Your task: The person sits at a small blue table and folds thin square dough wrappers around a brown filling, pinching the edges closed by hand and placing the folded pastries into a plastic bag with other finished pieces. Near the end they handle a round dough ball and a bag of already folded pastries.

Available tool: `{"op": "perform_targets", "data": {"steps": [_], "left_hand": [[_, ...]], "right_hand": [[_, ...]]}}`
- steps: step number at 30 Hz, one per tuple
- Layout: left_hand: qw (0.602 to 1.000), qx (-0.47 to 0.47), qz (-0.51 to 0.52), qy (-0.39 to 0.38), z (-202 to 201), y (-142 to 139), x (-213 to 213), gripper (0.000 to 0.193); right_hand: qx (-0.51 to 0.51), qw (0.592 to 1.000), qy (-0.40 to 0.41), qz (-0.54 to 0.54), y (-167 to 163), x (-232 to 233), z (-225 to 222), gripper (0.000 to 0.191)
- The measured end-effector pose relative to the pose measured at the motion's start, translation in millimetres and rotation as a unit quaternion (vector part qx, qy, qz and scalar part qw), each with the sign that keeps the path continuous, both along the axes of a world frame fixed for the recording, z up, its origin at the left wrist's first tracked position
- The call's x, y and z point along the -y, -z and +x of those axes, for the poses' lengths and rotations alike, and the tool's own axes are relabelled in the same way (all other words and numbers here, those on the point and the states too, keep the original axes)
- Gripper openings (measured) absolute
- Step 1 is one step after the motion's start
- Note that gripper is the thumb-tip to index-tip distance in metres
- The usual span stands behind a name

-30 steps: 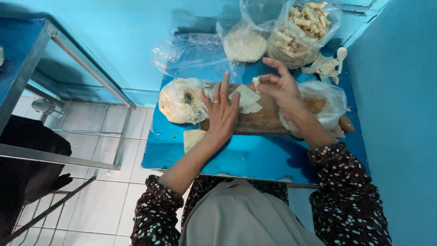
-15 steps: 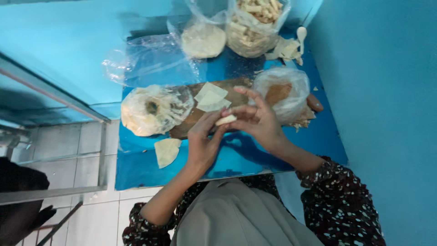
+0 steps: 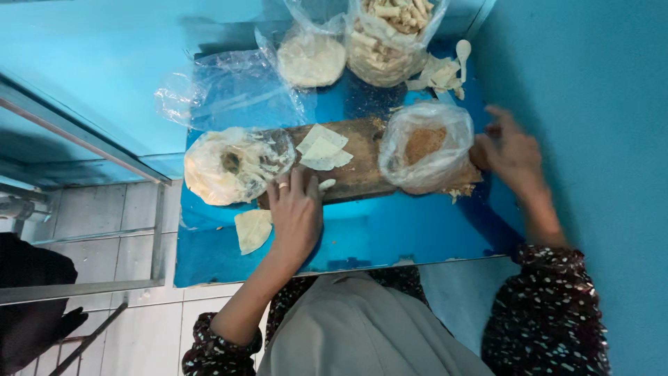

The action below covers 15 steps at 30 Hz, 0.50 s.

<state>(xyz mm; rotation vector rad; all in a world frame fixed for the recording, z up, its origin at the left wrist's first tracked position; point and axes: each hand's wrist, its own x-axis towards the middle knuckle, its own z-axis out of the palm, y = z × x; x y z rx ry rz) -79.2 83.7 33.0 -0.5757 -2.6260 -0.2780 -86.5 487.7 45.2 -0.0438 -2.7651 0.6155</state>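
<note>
My left hand (image 3: 296, 212) lies palm down at the near edge of a wooden board (image 3: 362, 174), fingers together over a small pale roll (image 3: 325, 184) that sticks out beside them. Just beyond it, a few triangular pale wrappers (image 3: 321, 150) lie on the board. My right hand (image 3: 511, 153) is blurred, its fingers spread and holding nothing, at the board's right end. It is next to a clear bag of brown crumbs (image 3: 424, 146). A plastic bag of pale wrappers (image 3: 233, 163) sits at the board's left end.
The board rests on a blue table (image 3: 390, 233) against a blue wall (image 3: 598, 104) on the right. One loose wrapper (image 3: 252, 230) lies on the table. At the back stand a bag of finished rolls (image 3: 390, 35), a bag of round white sheets (image 3: 311, 59) and a white spoon (image 3: 463, 49).
Both hands held the roll together half a second ago. My right hand has swung away to the right end of the board; my left hand stays with the roll at the near edge.
</note>
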Motion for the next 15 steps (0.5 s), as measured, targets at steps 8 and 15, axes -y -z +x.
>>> {"op": "perform_targets", "data": {"steps": [8, 15], "left_hand": [[0.996, -0.009, 0.072, 0.048, 2, 0, -8, 0.031], [0.994, 0.000, 0.086, 0.062, 2, 3, -9, 0.026]], "right_hand": [[0.047, 0.990, 0.017, 0.130, 25, -2, -13, 0.060], [-0.020, 0.980, -0.007, 0.199, 27, 3, -7, 0.058]]}}
